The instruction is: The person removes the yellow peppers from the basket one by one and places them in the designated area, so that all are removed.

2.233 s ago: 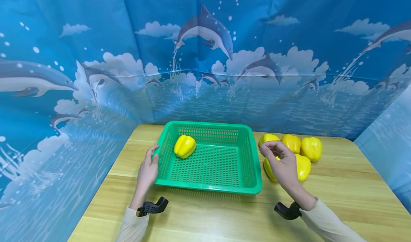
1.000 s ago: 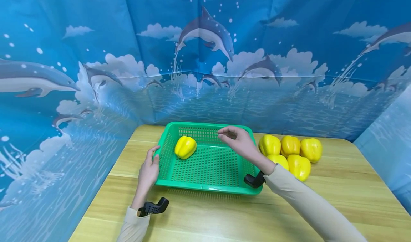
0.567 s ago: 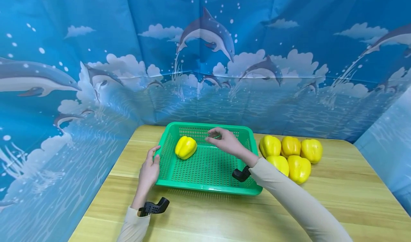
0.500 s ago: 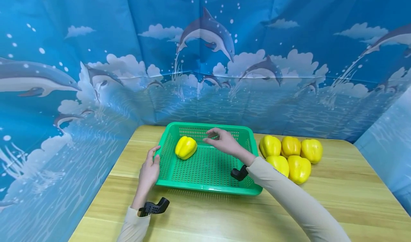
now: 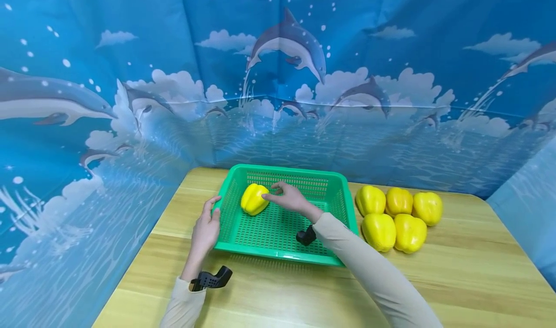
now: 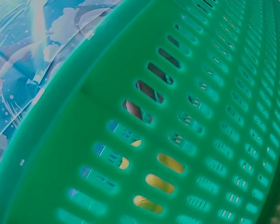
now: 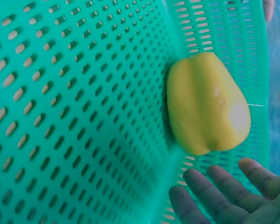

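Observation:
One yellow bell pepper (image 5: 254,199) lies in the left part of the green plastic basket (image 5: 286,256). My right hand (image 5: 290,199) reaches over the basket from the right, its fingertips right beside that pepper in the head view. In the right wrist view, fingers (image 7: 224,189) are spread and the hand holds nothing, with a gap to the pepper (image 7: 207,105). My left hand (image 5: 206,227) rests against the basket's left rim with fairly straight fingers. The left wrist view is filled by the slotted basket wall (image 6: 51,154), with bits of yellow showing through its slots.
Several more yellow bell peppers (image 5: 379,232) sit in a cluster on the wooden table (image 5: 460,270), right of the basket. Behind the table hangs a blue curtain (image 5: 278,139) printed with dolphins. The basket's raised walls surround the pepper inside.
My right hand has come from the cluster of peppers leftward over the basket to the pepper inside, and its fingers have spread. The left hand stays at the rim. The head view has shifted slightly.

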Motion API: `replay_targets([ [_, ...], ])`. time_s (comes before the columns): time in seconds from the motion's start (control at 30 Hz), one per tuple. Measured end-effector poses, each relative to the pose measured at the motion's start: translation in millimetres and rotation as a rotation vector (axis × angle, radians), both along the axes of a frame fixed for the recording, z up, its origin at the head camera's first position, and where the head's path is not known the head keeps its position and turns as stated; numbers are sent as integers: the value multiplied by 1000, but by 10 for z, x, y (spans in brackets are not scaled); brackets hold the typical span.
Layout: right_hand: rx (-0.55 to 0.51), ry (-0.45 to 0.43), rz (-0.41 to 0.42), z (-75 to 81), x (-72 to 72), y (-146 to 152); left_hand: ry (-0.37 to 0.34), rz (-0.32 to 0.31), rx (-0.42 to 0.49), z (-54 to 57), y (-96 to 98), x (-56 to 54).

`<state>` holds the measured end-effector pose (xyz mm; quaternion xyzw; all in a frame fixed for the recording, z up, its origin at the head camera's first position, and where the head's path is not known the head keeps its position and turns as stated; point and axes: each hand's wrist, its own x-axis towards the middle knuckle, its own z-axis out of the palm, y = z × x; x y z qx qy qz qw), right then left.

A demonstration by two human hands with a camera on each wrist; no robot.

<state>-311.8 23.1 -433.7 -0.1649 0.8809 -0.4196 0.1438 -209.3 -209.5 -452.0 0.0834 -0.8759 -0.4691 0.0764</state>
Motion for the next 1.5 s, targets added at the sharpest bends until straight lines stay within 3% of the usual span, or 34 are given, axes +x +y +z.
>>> replay_targets([
  [0.37,55,-93,-106,-145,-101,-155,9,-20,9,11,47,-16],
  [0.9,64,-183,-129,-267,-189,-335,16,1,-15,-4,48,-31],
  [1.5,50,-116,-158,-319,-62,-469,2,8,-12,-2,6,-4],
])
